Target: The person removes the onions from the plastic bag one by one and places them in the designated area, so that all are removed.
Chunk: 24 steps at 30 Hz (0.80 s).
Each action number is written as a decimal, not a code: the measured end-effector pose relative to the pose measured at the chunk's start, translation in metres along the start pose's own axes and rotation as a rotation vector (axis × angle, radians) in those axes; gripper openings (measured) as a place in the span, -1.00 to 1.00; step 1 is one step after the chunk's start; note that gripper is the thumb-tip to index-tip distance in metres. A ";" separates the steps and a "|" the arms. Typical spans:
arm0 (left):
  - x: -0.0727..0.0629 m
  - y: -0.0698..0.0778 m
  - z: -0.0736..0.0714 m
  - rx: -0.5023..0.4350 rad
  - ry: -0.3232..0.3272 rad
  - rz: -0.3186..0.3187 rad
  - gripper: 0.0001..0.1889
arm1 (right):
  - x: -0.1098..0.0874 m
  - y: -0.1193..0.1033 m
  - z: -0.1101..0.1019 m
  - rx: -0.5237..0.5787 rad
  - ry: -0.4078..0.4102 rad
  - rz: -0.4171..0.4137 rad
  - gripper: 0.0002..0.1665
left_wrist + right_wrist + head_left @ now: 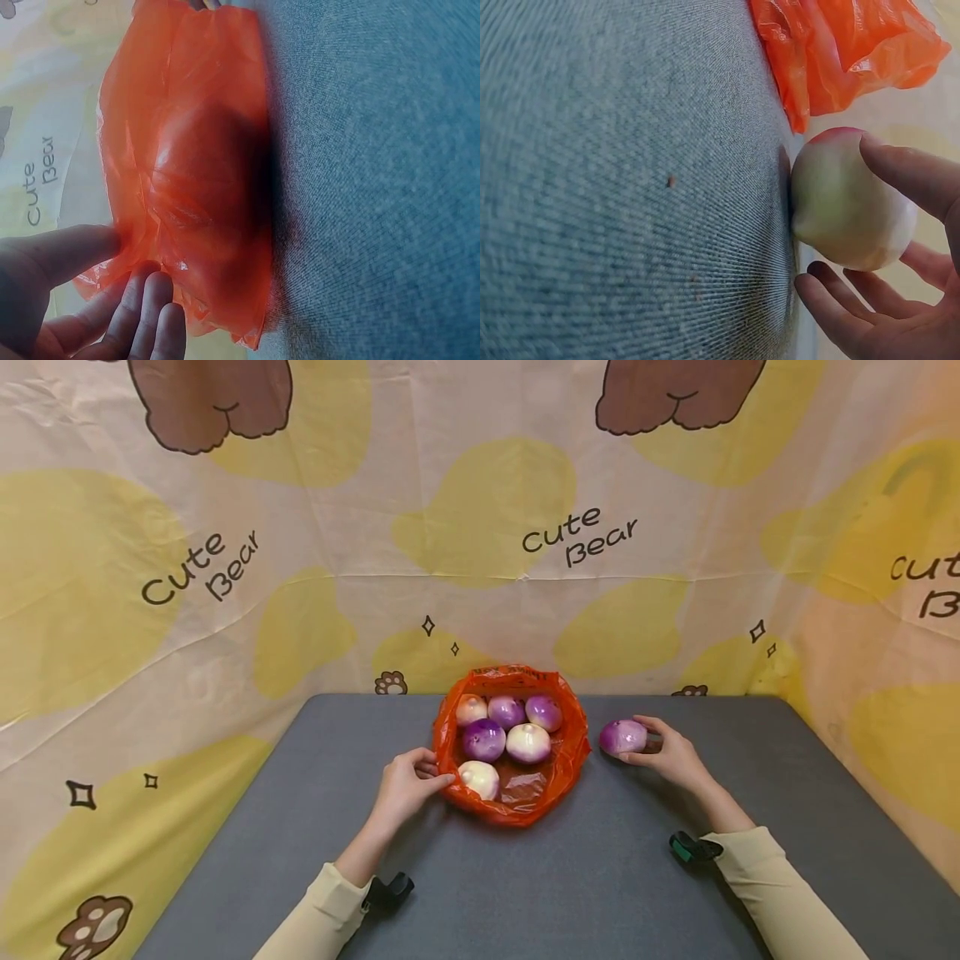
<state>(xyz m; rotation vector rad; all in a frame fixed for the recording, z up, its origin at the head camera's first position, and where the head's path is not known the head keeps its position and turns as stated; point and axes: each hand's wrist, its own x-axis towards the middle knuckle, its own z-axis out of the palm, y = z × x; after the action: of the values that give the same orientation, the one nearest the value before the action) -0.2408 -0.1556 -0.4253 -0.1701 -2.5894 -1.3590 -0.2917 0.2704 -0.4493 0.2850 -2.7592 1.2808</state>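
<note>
A red plastic bag (573, 781) stands on the table with its mouth spread wide, and several purple and white onions (483, 740) lie inside it. My left hand (405, 787) pinches the bag's rim at its left side; in the left wrist view the thumb and fingers (154, 300) are at the crumpled edge. To the right of the bag, my right hand (675, 758) holds a purple onion (622, 737) between thumb and fingers. The right wrist view shows this onion's pale side (847, 202), close to the table surface.
The grey table (525, 893) ends at a patterned cloth backdrop (480, 527) just behind the bag. A tiny reddish-brown speck (670, 181) lies on the tabletop. Black devices (390, 890) are worn at both wrists.
</note>
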 end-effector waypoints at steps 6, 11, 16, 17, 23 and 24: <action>0.000 0.001 -0.001 0.012 -0.004 -0.035 -0.73 | 0.000 -0.001 0.000 -0.006 0.013 -0.015 -0.10; 0.000 0.002 -0.001 0.026 -0.006 -0.060 -0.71 | 0.001 -0.001 0.000 -0.015 0.012 -0.018 -0.11; 0.001 0.002 -0.001 0.018 -0.008 -0.060 -0.71 | 0.000 -0.002 -0.001 -0.018 0.008 -0.028 -0.11; 0.001 0.002 -0.001 0.020 -0.009 -0.055 -0.71 | 0.000 -0.002 -0.002 -0.014 0.008 -0.029 -0.11; 0.001 0.002 -0.001 0.019 -0.013 -0.060 -0.73 | -0.004 -0.003 -0.006 -0.001 -0.003 -0.034 -0.11; 0.001 0.002 0.000 0.017 -0.014 -0.064 -0.73 | -0.004 -0.003 -0.006 0.001 -0.008 -0.030 -0.11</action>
<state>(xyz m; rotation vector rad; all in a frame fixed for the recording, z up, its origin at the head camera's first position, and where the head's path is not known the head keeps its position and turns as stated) -0.2416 -0.1549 -0.4233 -0.0942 -2.6386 -1.3609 -0.2868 0.2735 -0.4434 0.3316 -2.7498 1.2770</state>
